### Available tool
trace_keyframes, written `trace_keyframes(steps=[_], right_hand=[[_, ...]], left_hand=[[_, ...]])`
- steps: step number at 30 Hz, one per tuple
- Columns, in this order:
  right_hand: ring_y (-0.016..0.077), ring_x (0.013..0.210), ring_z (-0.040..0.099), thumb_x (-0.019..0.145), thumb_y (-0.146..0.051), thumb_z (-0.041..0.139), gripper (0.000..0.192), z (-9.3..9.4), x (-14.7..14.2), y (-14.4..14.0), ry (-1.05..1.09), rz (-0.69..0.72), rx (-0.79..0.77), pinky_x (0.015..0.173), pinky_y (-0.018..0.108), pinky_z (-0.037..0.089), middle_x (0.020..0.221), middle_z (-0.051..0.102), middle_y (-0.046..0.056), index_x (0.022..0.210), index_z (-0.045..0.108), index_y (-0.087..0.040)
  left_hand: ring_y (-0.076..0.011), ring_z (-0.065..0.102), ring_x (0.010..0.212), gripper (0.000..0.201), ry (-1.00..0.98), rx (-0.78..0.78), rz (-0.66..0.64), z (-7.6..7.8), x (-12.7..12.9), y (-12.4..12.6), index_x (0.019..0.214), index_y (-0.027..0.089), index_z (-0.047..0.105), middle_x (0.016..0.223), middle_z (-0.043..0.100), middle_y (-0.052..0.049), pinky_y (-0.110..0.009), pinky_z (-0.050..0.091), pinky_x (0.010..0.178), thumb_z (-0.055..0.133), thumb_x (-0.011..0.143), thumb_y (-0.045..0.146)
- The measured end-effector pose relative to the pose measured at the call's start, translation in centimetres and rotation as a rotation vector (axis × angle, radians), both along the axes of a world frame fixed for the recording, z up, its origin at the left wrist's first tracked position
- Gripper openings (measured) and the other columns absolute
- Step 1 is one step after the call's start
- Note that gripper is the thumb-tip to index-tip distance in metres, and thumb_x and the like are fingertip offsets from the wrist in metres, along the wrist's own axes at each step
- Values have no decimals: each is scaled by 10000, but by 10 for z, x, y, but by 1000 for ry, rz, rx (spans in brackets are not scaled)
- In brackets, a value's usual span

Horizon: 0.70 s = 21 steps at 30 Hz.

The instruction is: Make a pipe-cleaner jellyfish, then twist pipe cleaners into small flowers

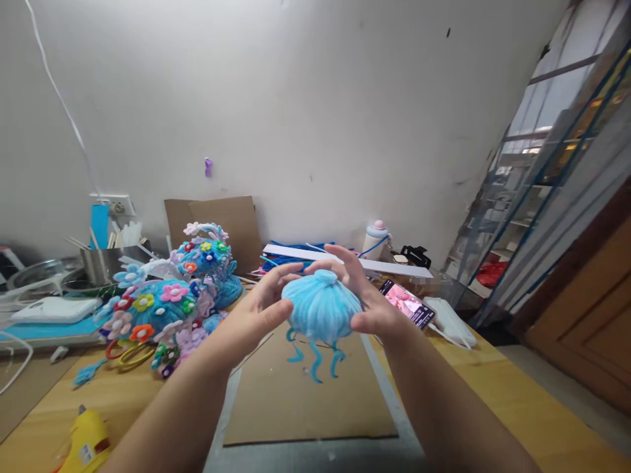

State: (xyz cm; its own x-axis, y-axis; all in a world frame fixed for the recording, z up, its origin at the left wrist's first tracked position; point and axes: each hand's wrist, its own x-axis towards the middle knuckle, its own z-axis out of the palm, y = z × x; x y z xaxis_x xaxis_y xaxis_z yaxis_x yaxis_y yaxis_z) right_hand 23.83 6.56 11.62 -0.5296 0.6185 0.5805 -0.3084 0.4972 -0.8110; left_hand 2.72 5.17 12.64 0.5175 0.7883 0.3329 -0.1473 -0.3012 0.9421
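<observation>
While left grip (261, 303) and right grip (374, 309) hold a blue fluffy dome (321, 307), open room between forearms (183, 394), cardboard (310, 415) edges below

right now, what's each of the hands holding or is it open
Left hand: holding one side of the light-blue fuzzy dome-shaped piece.
Right hand: holding its opposite side.

Jellyfish-shaped figure (320, 305) is showing soft, fuzzy pile; cardboard sheet (310, 407) is appearing smooth, matt. Tabletop (493, 374) is presenting as satiny wood. Glue gun (89, 439) is reading as smooth plastic, container (98, 268) as shiny metal.
</observation>
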Motion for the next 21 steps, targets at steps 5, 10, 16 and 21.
trace_keyframes(steps=[5,10,16,21], right_hand=[[270,1134,496,676,-330,748,840,58,6,-11,-239,-140,285,952,450,428,1280,417,60,1375,283,-339],[234,1060,532,661,-351,755,837,90,7,-14,-196,-249,349,899,405,463,1237,454,30,1367,305,-339],[248,1135,477,688,-434,724,886,86,8,-10,-73,-320,328,958,438,420,1250,456,21,1412,217,-378],[235,1111,482,713,-449,709,983,70,6,-5,-25,-315,290,964,435,417,1282,402,38,1445,55,-397]], left_hand=[[-336,396,1273,681,162,203,-132,52,-3,2,1339,284,418,1390,441,-90,-439,416,989,709,732,388],[-352,493,1192,892,259,286,-92,88,-2,3,1404,277,324,1366,470,-111,-429,478,919,787,642,256],[-319,611,1026,863,443,287,12,118,5,-2,1407,269,333,1225,587,-107,-425,495,877,765,660,286],[-297,622,994,810,482,280,0,115,9,4,1394,240,366,1153,629,-106,-384,503,837,738,675,264]])
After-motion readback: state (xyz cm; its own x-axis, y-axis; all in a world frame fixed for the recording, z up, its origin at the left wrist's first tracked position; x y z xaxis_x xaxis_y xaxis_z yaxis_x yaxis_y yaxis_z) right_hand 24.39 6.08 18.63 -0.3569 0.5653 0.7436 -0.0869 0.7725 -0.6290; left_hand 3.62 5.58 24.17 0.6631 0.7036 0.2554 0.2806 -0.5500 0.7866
